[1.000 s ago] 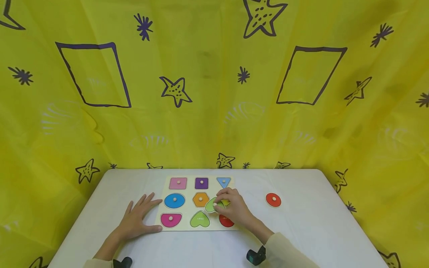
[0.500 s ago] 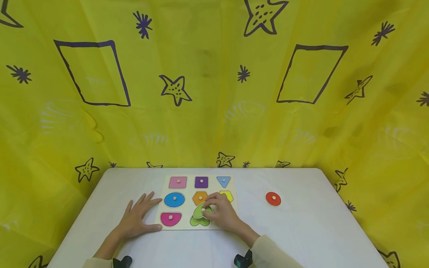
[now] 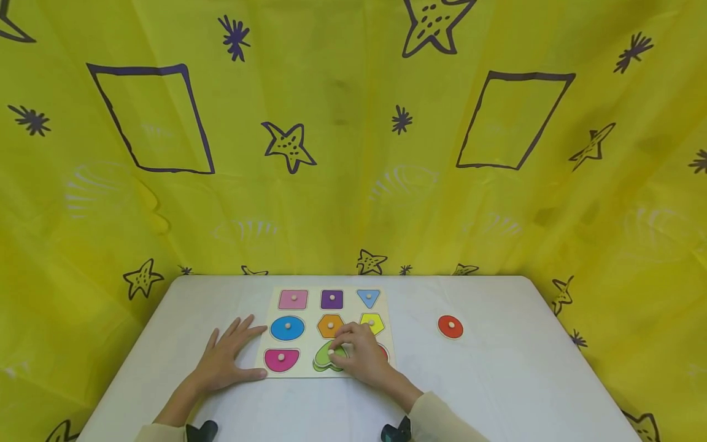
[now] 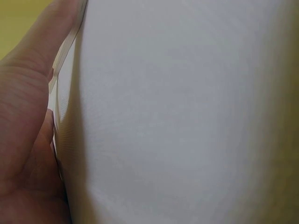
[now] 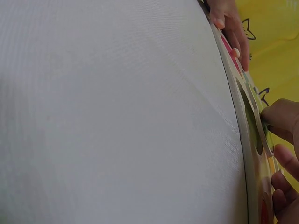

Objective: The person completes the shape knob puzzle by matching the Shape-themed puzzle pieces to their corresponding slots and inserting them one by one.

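Note:
My right hand pinches the small white knob of a light green heart-shaped puzzle piece. The piece sits close over the green heart recess in the bottom row of a cream knob puzzle board. From the right wrist view, a gap shows between the tilted piece and its recess. My left hand lies spread at the board's left edge, thumb and fingertips touching it. Partly behind my right hand is the red round recess.
A red round knob piece lies on the white table, right of the board. Pink, purple, blue, orange, yellow and magenta pieces sit in the board, such as the blue oval. A yellow patterned curtain surrounds the table.
My right hand has carried the green heart piece left and down from beside the orange hexagon to over the heart recess. The yellow pentagon has come into view. The left hand has stayed put.

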A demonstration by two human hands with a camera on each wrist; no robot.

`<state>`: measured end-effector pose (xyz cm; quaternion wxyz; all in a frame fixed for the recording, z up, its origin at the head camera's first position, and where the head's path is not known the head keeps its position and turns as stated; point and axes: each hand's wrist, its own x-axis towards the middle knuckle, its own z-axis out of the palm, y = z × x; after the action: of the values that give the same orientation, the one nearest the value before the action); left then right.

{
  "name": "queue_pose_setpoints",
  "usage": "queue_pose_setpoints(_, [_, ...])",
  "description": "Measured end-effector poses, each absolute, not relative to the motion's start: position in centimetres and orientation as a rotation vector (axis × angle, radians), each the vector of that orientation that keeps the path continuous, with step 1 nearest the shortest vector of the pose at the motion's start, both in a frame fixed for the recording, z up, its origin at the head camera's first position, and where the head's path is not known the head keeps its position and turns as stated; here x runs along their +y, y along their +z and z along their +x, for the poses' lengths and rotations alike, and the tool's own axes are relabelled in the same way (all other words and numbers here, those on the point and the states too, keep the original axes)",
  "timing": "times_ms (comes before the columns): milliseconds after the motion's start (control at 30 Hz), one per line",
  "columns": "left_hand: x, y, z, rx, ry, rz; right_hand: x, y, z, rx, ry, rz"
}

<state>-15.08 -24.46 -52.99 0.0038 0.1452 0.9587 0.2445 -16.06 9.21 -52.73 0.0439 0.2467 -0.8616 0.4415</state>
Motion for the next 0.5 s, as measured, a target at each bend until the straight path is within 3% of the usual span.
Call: queue_pose_setpoints(500, [-24.31,-52.8,-14.99,3.001,0.764,0.445,9.04,-53.0,-15.62,-2.623,1.238,0.772])
